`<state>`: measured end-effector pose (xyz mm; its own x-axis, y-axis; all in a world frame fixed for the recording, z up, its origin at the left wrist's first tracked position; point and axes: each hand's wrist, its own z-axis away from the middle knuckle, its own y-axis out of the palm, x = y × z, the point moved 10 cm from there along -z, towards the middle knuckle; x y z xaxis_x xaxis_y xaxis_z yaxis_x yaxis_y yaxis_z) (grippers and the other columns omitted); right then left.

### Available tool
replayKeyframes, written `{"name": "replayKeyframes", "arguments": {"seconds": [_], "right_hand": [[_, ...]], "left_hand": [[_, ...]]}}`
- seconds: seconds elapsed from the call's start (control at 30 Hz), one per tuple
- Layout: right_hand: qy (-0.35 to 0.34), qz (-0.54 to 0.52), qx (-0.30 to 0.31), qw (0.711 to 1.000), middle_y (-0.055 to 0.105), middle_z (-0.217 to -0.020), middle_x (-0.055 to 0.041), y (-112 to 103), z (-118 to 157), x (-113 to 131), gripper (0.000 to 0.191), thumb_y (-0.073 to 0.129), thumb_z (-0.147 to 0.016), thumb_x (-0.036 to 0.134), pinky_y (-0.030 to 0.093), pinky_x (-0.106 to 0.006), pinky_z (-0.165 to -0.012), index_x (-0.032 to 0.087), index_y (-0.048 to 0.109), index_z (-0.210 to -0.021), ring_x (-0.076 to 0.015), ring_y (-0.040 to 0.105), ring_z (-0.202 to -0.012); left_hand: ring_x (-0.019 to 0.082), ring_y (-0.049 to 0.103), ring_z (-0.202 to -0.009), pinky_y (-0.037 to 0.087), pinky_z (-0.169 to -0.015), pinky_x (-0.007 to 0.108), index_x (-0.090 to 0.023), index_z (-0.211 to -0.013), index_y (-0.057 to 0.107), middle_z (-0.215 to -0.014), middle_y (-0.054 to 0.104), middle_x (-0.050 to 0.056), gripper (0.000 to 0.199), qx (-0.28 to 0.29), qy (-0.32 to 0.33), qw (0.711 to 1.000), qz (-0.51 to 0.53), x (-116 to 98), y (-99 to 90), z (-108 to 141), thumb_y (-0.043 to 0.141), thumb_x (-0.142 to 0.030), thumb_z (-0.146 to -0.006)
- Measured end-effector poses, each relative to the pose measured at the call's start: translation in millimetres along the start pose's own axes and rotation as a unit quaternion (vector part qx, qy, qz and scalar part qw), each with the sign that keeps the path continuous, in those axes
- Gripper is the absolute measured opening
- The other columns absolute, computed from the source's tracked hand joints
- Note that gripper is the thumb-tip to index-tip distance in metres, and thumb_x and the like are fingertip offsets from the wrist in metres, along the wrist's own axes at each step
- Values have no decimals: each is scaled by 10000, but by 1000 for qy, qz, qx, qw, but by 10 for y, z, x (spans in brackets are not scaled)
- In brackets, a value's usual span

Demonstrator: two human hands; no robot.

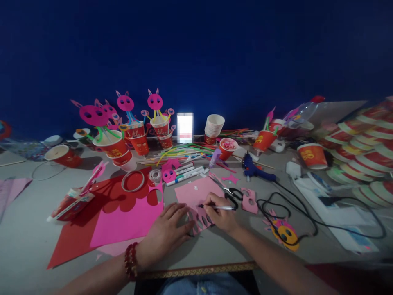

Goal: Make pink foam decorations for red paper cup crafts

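Note:
A light pink paper sheet (193, 188) lies on the table between my hands, with cut-out gaps along its near edge. My right hand (222, 217) grips a pen (225, 207), its tip at the sheet. Flat on the table, my left hand (170, 227) has its fingers spread, touching the sheet's left edge. Black-handled scissors (235, 193) rest just right of the sheet, next to a pink paper scrap (249, 200) with holes. Several markers (186, 176) lie beyond the sheet, near a round pink paper face (168, 176).
Red and magenta paper sheets (123, 223) cover the left side. Paper cups with pink paper figures (125, 102) stand at the back left. A blue glue gun (258, 171) and its black cable (302, 213) lie right, near an orange paper face (288, 235). Stacked cups (362, 151) line the far right.

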<state>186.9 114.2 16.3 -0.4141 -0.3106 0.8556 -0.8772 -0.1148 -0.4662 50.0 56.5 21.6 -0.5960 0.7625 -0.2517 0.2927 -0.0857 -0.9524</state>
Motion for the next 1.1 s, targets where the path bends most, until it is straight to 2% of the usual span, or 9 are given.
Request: {"name": "replayKeyframes", "arguments": {"seconds": [0.43, 1.1], "right_hand": [[-6, 4, 12, 1000, 491, -591, 43, 26, 4, -16, 142, 473, -821, 160, 326, -249, -532, 223, 480, -694, -127, 432, -546], [-4, 3, 15, 1000, 478, -590, 46, 47, 9, -43, 146, 478, -817, 167, 334, -255, -554, 226, 485, -684, -133, 441, -545]], "left_hand": [[292, 448, -1296, 411, -1077, 501, -292, -1251, 600, -1355, 543, 74, 371, -12, 0, 1000, -2, 19, 20, 8, 674, -322, -889], [301, 450, -1292, 413, -1073, 513, -284, -1240, 599, -1363, 537, 78, 365, 5, -2, 1000, -2, 11, 21, -3, 680, -323, -886]]}}
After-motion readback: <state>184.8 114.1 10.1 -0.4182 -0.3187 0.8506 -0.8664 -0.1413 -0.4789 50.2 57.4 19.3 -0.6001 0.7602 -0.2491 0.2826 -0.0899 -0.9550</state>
